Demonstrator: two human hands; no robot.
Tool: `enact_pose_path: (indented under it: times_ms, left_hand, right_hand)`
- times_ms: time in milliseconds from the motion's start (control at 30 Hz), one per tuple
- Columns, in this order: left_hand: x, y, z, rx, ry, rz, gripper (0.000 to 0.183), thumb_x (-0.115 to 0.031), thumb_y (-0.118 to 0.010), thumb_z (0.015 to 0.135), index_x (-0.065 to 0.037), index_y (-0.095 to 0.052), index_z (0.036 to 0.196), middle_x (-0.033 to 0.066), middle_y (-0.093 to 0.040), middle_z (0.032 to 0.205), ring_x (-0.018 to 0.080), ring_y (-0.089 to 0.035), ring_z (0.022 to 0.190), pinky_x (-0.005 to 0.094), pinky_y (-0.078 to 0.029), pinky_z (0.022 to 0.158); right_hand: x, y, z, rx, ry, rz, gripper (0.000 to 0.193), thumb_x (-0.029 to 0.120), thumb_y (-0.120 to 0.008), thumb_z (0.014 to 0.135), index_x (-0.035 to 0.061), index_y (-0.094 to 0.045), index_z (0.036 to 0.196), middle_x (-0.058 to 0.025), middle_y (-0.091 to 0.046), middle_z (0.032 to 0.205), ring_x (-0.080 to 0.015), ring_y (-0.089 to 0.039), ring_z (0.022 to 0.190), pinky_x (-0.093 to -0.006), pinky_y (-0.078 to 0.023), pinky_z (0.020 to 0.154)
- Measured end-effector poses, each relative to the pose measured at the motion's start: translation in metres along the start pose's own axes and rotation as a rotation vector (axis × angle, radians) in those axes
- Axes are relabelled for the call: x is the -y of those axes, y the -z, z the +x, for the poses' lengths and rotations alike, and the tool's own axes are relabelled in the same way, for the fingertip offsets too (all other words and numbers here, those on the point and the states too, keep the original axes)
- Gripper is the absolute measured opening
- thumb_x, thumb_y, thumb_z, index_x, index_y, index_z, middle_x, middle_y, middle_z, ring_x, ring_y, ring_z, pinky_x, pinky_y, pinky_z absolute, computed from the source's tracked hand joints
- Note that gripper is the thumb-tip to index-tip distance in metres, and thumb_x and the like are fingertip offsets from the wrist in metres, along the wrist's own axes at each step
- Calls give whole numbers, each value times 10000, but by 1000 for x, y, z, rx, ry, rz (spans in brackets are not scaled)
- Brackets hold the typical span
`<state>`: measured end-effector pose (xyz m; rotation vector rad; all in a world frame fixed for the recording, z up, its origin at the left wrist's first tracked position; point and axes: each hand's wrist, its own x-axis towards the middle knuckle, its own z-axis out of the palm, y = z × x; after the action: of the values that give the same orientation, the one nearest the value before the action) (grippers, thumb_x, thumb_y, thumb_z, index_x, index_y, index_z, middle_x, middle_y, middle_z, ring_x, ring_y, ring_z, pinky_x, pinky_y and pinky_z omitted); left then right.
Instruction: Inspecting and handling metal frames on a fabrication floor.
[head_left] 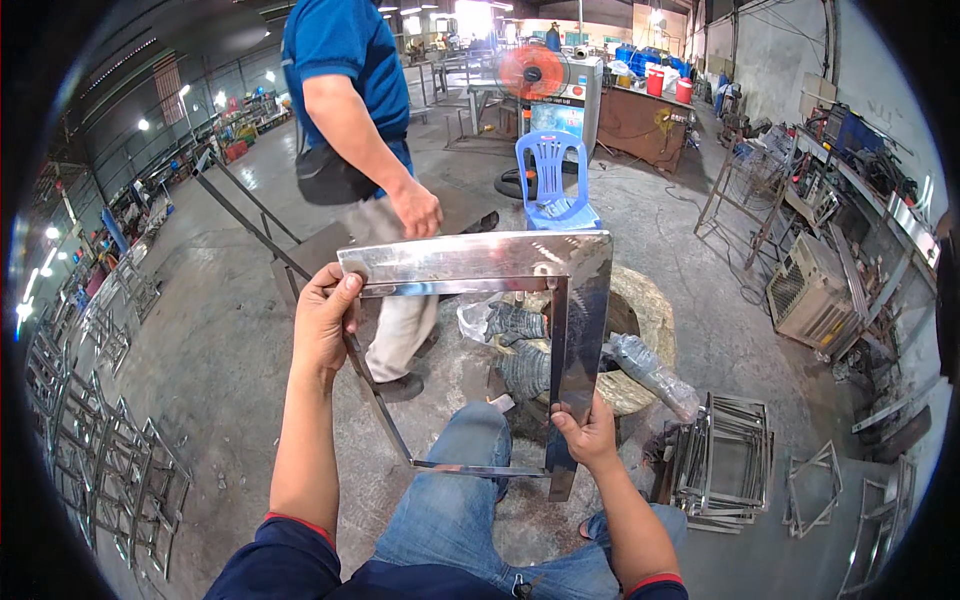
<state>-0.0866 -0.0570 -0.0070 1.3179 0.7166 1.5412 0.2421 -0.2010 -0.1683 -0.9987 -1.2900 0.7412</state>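
I hold up a shiny metal frame (450, 262), rectangular, with broad flat plates along its top and right sides and thin bars on the left and bottom. My left hand (328, 312) is closed around its upper left corner, thumb on the near face. Lower down on the right, my right hand (587, 430) grips the wide right plate near its bottom end. Through the frame's opening I see grey knitted gloves (524, 370) lying by a round stone-like block (640, 310). A plastic-wrapped bundle (655, 375) rests against that block's right side.
A person in a blue shirt (345, 110) stands just beyond the frame at left. Behind it is a blue plastic chair (555, 180), with a red fan (533, 73) farther back. Stacked metal frames (722, 465) lie at right; more frames (105, 470) stand at left.
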Motion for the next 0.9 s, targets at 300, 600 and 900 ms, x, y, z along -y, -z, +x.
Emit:
enact_pose_path:
  times_ms: [300,600,900]
  left_hand:
    - [1,-3,5,22,70,66,248,-307,-737,898,-85,-627,900,-69,-511,637,31,-389,487,193,-279,457]
    - [8,-11,18,35,126,116,267,-325,-737,899,-90,-617,855,-67,-488,633,30,-380,489,196,-275,460]
    - [21,-11,27,48,181,78,293,-349,-744,889,-102,-596,834,-74,-464,609,23,-373,477,191,-266,449]
  right_hand:
    - [0,-1,5,-5,-17,-42,379,244,-727,903,-1,-578,1150,-93,-730,944,-150,-697,882,-294,-540,788]
    - [-11,0,11,-8,-54,-131,425,320,-684,936,19,-553,1205,-39,-660,968,-127,-609,879,-285,-485,798]
    - [-12,0,15,-29,-77,-103,404,272,-659,952,14,-543,1240,-27,-652,983,-106,-595,833,-277,-487,764]
